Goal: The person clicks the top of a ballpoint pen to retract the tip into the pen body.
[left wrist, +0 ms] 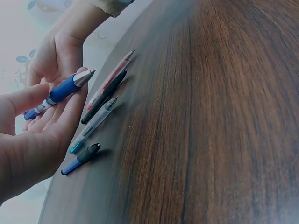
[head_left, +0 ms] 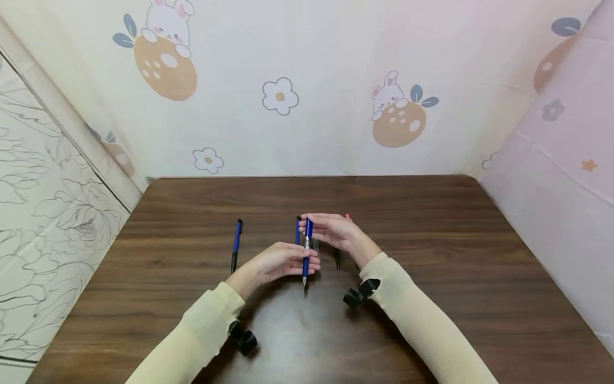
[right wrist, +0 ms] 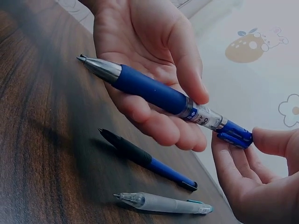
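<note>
A blue retractable pen (right wrist: 152, 92) with a silver tip cone and a clear printed middle section is held above the table between both hands. My left hand (head_left: 280, 261) pinches its barrel, thumb on top and fingers beneath. At the upper end, my right hand (head_left: 333, 229) grips the pen's blue clip section, the thumb against its end in the right wrist view. The tip points toward my side of the table. Beneath the hands lie a blue-and-black pen (right wrist: 152, 161) and a clear pen with a teal end (right wrist: 161, 203), partly hidden in the head view.
Apart to the left lies another blue-and-black pen (head_left: 237, 245). Right of the hands are a dark pen (left wrist: 105, 96) and a pink-red pen (left wrist: 110, 79), side by side. All rest on a dark wooden table (head_left: 431, 320), with a patterned curtain (head_left: 326, 48) behind its far edge.
</note>
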Tool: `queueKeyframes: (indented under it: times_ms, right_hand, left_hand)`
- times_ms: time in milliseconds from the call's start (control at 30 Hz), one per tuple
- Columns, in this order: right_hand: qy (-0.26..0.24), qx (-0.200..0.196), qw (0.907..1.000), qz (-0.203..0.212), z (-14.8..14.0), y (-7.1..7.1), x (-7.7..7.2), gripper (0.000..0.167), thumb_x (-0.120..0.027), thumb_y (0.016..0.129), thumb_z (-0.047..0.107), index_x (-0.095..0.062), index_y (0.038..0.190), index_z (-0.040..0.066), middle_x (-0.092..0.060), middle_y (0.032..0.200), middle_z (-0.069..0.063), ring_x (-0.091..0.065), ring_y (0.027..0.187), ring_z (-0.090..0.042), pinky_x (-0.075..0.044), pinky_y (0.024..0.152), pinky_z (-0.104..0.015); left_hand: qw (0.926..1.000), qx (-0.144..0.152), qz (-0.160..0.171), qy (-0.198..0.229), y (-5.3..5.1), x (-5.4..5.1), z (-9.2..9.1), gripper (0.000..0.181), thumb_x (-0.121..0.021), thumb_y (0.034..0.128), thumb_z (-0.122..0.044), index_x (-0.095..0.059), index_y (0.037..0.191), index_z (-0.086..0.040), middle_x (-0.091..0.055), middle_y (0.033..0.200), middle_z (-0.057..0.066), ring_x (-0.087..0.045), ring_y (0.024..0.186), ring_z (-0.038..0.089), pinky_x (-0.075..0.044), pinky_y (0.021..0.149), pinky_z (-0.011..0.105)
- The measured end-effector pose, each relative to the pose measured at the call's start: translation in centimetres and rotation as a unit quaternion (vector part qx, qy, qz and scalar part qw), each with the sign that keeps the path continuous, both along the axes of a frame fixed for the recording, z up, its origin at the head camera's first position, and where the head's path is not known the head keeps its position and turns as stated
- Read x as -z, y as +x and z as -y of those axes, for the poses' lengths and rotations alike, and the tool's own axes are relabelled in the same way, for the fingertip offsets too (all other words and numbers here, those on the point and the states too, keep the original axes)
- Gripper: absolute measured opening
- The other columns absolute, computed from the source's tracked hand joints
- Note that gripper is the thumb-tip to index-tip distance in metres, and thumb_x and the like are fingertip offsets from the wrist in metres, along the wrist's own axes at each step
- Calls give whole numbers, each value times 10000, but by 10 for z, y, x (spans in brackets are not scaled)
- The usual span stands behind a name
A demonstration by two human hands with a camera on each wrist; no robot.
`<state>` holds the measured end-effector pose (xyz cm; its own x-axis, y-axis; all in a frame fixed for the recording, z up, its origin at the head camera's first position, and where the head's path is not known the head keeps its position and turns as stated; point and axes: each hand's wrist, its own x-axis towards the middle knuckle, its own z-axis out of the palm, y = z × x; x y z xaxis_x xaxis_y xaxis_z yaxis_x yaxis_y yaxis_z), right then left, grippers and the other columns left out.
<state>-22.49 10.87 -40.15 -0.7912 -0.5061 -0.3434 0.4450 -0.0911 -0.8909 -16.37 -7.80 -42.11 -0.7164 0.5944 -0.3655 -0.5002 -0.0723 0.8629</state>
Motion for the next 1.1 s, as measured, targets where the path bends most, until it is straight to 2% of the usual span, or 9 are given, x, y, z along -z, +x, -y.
queueKeyframes:
  times_ms: [167, 400, 533, 700, 800, 933, 1000, 1100]
  right_hand:
    - [-94, 1, 9999, 133, 1, -1, 0, 457, -424, 1031, 144, -368, 1427, -76, -709, 947, 2, -692, 906, -93, -578, 808, -187]
    - [-230, -98, 9997, 45, 2, -2, -4, 463, -401, 1040, 171, -353, 1430, -75, -708, 965, 0, -689, 922, -95, -571, 844, -195]
    - [-633, -269, 9969, 369, 3, -2, -6, 513, -343, 1056, 244, -291, 1461, -68, -700, 1014, -25, -685, 954, -118, -568, 870, -216]
    - [-1138, -537, 9882, 872, 5, -2, -8, 607, -262, 1057, 363, -189, 1501, -45, -709, 1042, -38, -688, 991, -141, -566, 893, -248]
    - [-1272, -572, 9848, 1034, 5, -2, -9, 584, -265, 1053, 388, -291, 1464, -26, -717, 1047, -50, -692, 996, -155, -565, 900, -260]
    - [-1374, -560, 9817, 1197, 5, -2, -10, 481, -293, 1049, 388, -506, 1274, 20, -719, 1052, -62, -693, 998, -169, -564, 907, -274]
    - [-1391, -539, 9807, 1265, 5, -3, -11, 460, -306, 1047, 389, -548, 1212, 34, -719, 1054, -65, -692, 1002, -174, -563, 909, -279]
    - [-1367, -540, 9803, 1320, 5, -3, -12, 500, -306, 1047, 390, -481, 1338, 22, -720, 1052, -60, -692, 1001, -171, -562, 909, -278]
  left_hand:
    - [10000, -7, 70, 11, 0, -1, 1, 384, -498, 997, -105, -490, 1297, 135, -719, 1079, 135, -708, 964, 169, -547, 967, 367]
    - [9997, 83, -52, 219, -4, -2, 3, 386, -482, 1000, -83, -468, 1312, 143, -717, 1096, 141, -705, 976, 170, -539, 977, 372]
    - [9992, 122, -115, 376, -4, -3, 3, 387, -465, 1003, -67, -449, 1318, 159, -723, 1057, 112, -704, 971, 165, -541, 976, 370]
    - [9988, 171, -155, 432, -3, -2, 3, 388, -467, 1002, -70, -448, 1316, 157, -717, 1076, 121, -701, 977, 164, -541, 977, 368]
    - [9986, 221, -189, 436, -4, -2, 3, 392, -476, 1000, -78, -452, 1314, 155, -709, 1107, 144, -700, 988, 169, -536, 986, 373]
    - [9986, 210, -211, 444, -5, -2, 3, 394, -480, 999, -83, -457, 1310, 157, -701, 1130, 166, -699, 999, 179, -534, 990, 377]
    - [9987, 152, -172, 465, -6, -1, 3, 390, -473, 1000, -72, -452, 1313, 159, -704, 1112, 156, -699, 997, 178, -536, 986, 371]
    - [9986, 37, -93, 523, -6, -1, 4, 385, -457, 1002, -50, -437, 1322, 164, -698, 1097, 147, -699, 989, 172, -543, 973, 362]
